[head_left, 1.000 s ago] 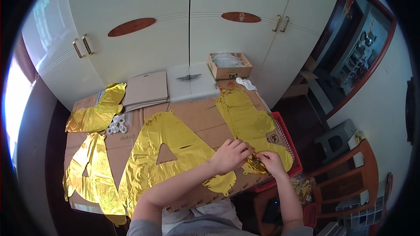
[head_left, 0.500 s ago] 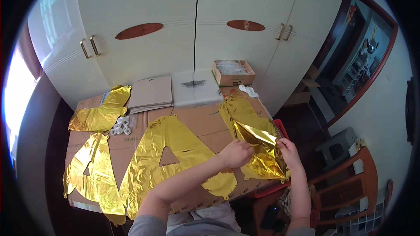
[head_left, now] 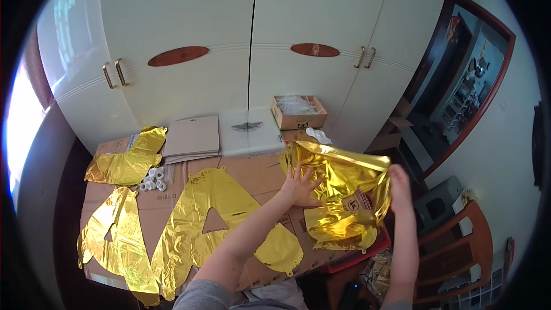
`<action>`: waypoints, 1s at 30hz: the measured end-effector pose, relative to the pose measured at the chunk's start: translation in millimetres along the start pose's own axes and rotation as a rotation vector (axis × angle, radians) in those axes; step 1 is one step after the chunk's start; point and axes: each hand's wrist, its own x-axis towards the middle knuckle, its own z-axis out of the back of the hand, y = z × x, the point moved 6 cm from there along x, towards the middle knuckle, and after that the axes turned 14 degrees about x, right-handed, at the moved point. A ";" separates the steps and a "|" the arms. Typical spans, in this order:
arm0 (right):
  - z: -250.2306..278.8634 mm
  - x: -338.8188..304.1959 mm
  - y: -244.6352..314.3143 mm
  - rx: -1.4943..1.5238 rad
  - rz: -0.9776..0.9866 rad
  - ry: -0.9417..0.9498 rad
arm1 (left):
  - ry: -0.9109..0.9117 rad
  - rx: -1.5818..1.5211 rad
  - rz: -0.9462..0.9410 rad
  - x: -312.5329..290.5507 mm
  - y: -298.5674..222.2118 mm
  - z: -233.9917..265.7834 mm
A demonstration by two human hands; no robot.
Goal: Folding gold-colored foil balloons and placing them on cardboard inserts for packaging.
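Two hands work one gold foil sheet (head_left: 338, 182) at the right end of your cardboard-covered bench (head_left: 158, 209): your left hand (head_left: 301, 188) lies over its left side, fingers spread; your right hand (head_left: 400, 185), blurred, pinches its lifted edge. You seem to be opening it out, which calls for a gentle, even pull; the film looks thin, mirror-bright, creased.
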 end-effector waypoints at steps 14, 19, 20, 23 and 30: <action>72.8 13.5 154.3 0.409 0.534 -0.275 | -0.050 -0.030 0.035 1.0 11.7 26.2; 61.1 -10.8 148.3 0.331 0.530 -0.211 | -0.214 0.162 -0.112 -0.9 -22.9 28.3; 56.7 -14.4 147.5 0.311 0.531 -0.193 | -0.185 0.118 -0.188 -3.7 -33.3 34.4; 43.3 -17.6 139.0 0.314 0.500 -0.233 | -0.111 -0.265 -0.296 -6.3 -45.4 30.0; 17.0 -28.4 126.6 0.177 0.448 -0.101 | -0.223 -0.174 -0.517 -32.9 -66.5 30.8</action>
